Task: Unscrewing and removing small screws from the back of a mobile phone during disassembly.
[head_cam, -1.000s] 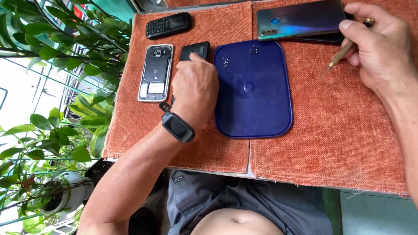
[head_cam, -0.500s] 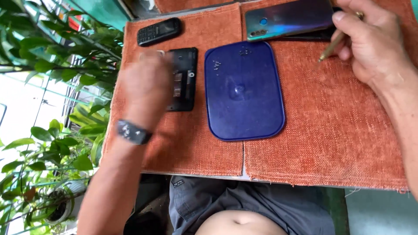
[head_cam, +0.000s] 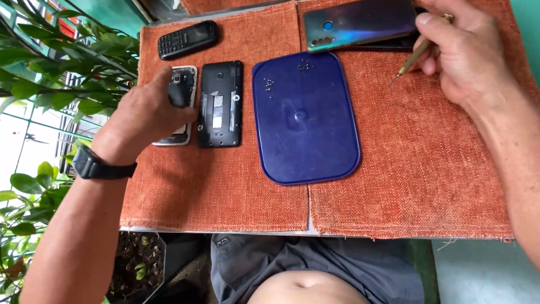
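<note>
My left hand [head_cam: 147, 115] lies over a silver-framed opened phone [head_cam: 183, 107] and pinches a small dark part [head_cam: 179, 93] above it. A black watch [head_cam: 95, 166] is on that wrist. Beside the silver phone lies a black opened phone [head_cam: 220, 104], its insides facing up. A dark blue plastic lid [head_cam: 306, 121] with a few tiny screws near its far end sits in the middle. My right hand [head_cam: 467, 56] holds a slim brass-coloured screwdriver [head_cam: 410, 59], its tip pointing down at the mat, next to a shiny blue-green smartphone [head_cam: 363, 22].
Everything rests on orange woven mats [head_cam: 225, 191] over a small table. A black keypad phone [head_cam: 187, 39] lies at the far left corner. Green potted plants [head_cam: 50, 73] crowd the left side. The table's near edge is just above my lap.
My left hand moved left from the edge of the blue lid onto the silver-framed phone. The black opened phone now lies uncovered between them. The right hand barely moved.
</note>
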